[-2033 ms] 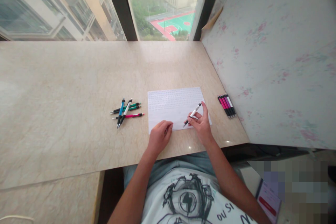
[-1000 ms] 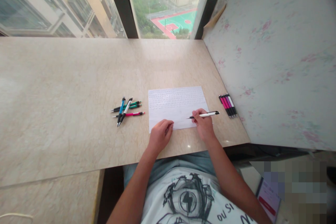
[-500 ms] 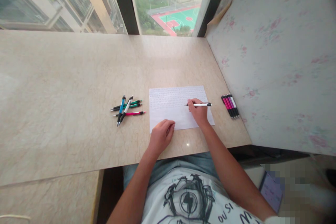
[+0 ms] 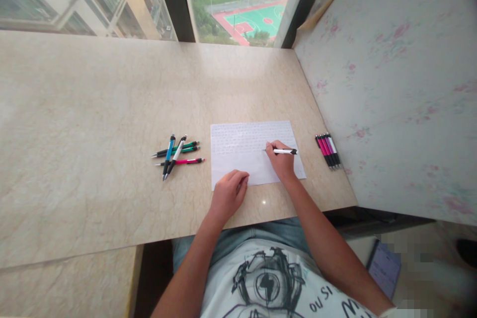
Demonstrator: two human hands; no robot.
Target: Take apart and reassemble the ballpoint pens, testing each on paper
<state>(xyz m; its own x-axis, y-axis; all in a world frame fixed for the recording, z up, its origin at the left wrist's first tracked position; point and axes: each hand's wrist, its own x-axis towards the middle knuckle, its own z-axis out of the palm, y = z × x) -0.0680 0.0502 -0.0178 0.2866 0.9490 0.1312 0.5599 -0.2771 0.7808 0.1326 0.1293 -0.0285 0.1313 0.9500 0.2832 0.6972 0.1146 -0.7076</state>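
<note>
A white pen with black ends is pinched in my right hand, its tip at the sheet of paper. Rows of handwriting fill the upper part of the sheet; its lower part is blank. My left hand rests on the paper's lower left edge, fingers curled in and nothing visible inside them.
Left of the paper lies a loose pile of pens: a blue pen, a white one, green ones and a pink pen. Several pink and white pens are lined up at right by the wallpapered wall.
The view has shifted slightly. The white pen's rear end has tipped a little toward me in my right hand. My left hand stays at the paper's lower edge.
</note>
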